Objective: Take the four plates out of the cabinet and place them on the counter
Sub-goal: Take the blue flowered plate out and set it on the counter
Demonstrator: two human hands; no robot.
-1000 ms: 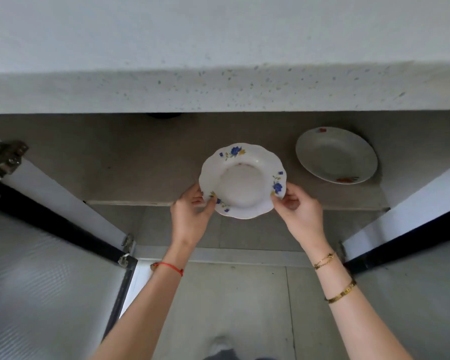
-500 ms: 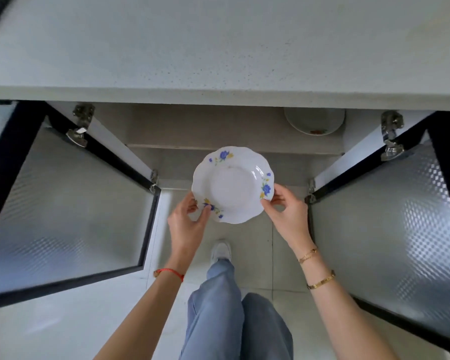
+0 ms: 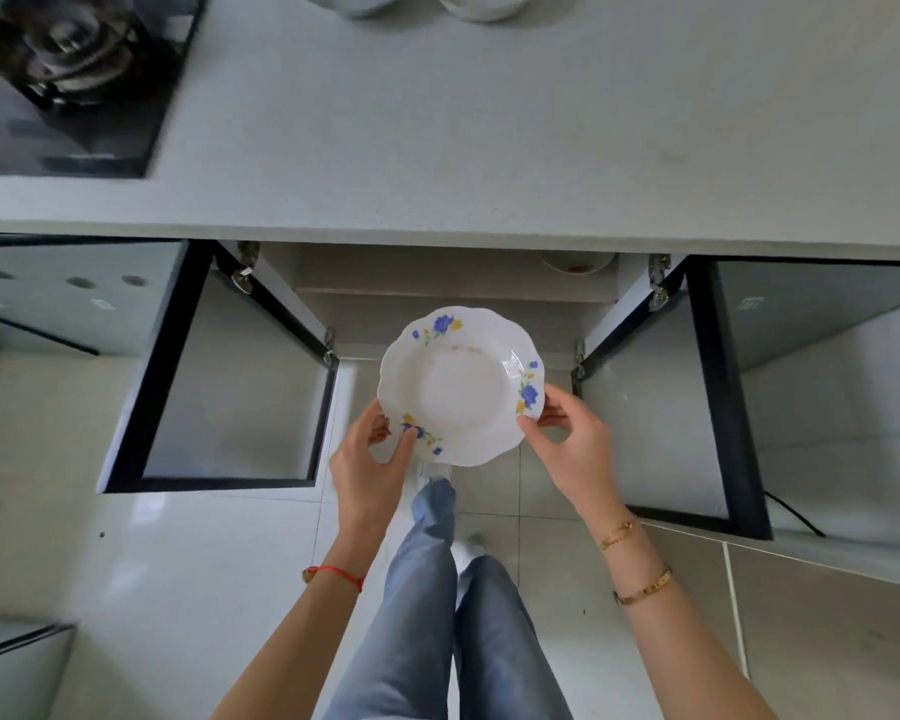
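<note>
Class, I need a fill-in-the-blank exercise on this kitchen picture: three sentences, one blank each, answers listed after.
1. Both hands, left and right, hold one white plate painted with ____ flowers.
2. The two cabinet doors below the counter stand ____.
3. Another plate is still inside the ____.

Missing words: blue; open; cabinet

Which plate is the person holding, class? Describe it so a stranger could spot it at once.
Below the grey counter, between the open cabinet doors, both hands grip a scalloped white plate. Its blue and yellow flowers distinguish it from the red-marked plate left in the cabinet.
</note>
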